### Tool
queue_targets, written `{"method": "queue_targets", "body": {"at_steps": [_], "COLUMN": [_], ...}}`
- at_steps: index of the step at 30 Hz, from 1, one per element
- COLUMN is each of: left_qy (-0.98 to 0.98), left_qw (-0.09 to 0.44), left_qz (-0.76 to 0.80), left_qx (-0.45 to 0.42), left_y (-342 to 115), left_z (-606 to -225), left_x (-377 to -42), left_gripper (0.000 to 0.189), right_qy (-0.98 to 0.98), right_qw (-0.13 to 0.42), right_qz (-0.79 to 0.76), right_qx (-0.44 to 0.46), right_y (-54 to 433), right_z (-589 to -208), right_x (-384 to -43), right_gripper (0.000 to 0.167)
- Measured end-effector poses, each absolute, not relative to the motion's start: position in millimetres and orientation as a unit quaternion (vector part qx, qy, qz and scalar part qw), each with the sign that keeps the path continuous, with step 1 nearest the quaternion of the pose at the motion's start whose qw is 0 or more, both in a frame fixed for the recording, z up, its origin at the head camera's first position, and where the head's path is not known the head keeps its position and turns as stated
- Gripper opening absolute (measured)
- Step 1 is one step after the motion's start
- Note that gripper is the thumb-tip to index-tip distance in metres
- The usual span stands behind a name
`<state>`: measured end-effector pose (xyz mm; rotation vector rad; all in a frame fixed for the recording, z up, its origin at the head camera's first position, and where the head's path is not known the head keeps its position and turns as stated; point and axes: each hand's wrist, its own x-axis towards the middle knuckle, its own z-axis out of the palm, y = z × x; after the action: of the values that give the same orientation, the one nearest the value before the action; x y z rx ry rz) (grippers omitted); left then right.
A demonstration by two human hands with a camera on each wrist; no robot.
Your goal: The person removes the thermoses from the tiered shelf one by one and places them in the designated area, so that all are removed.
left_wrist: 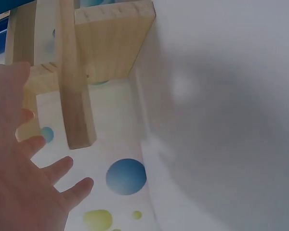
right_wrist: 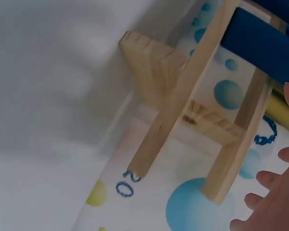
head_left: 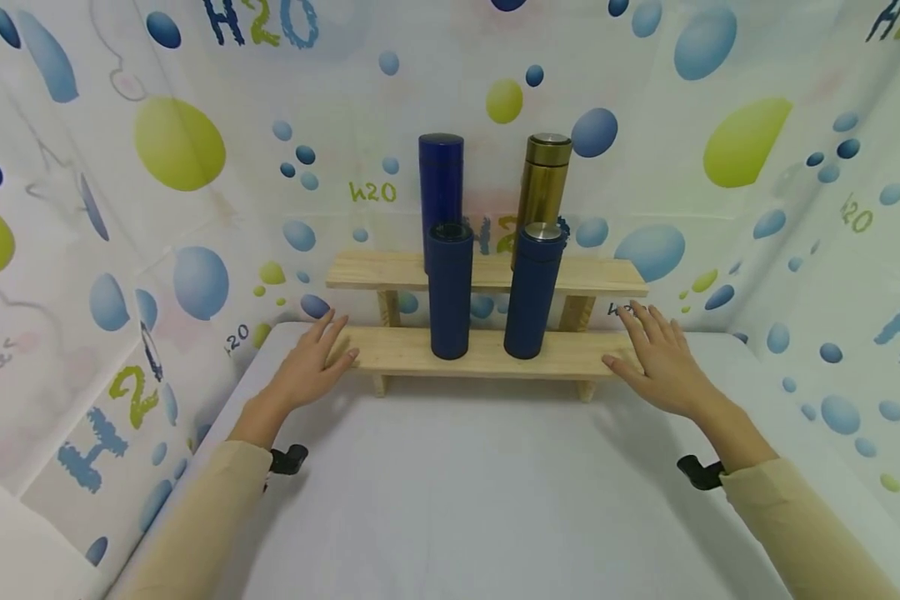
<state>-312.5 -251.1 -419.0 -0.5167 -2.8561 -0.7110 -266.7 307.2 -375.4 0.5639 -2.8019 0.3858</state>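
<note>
A two-tier wooden shelf (head_left: 480,364) stands at the back of the white table. On its lower board are two dark blue thermos bottles, the left one (head_left: 450,292) upright and the right one (head_left: 532,292) with a silvery top. A glossy blue bottle (head_left: 442,183) and a gold bottle (head_left: 544,183) stand on the upper board. My left hand (head_left: 307,367) is at the lower board's left end, fingers spread and holding nothing. At the right end my right hand (head_left: 660,367) has its fingers extended, also holding nothing. Both wrist views show the wooden shelf (left_wrist: 74,106) beside spread fingers.
A backdrop (head_left: 270,242) printed with blue and green spots rises behind the shelf and along both sides. White cloth (head_left: 480,492) covers the table in front of the shelf. Small black devices (head_left: 288,460) are strapped to both wrists.
</note>
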Motion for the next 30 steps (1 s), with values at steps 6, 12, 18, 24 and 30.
{"method": "queue_targets", "body": {"at_steps": [6,12,18,24,30], "left_qy": [-0.948,-0.945,-0.946,-0.949,-0.953], "left_qw": [0.051,0.046,0.040,0.032,0.026], "left_qz": [-0.265,-0.277,-0.274,-0.266,-0.257], "left_qx": [-0.169,-0.170,-0.168,-0.163,-0.161], "left_y": [-248.5,-245.5,-246.0,-246.5,-245.8], "left_z": [-425.0,-430.1,-434.2,-434.4,-434.2], "left_x": [-317.7,-320.3,-321.2,-323.8,-324.9], "left_gripper": [0.072,0.069,0.064,0.063,0.064], "right_qy": [-0.947,-0.923,-0.905,-0.883,-0.856], "right_qw": [0.118,0.089,0.086,0.107,0.101], "right_qz": [0.213,0.308,0.365,0.421,0.487], "right_qx": [0.208,0.211,0.200,0.175,0.142], "right_y": [285.9,265.5,244.7,225.0,211.3], "right_z": [-371.1,-367.5,-363.8,-357.8,-355.4], "right_x": [-272.3,-277.9,-284.8,-294.1,-305.4], "right_gripper": [0.082,0.079,0.078,0.078,0.085]}}
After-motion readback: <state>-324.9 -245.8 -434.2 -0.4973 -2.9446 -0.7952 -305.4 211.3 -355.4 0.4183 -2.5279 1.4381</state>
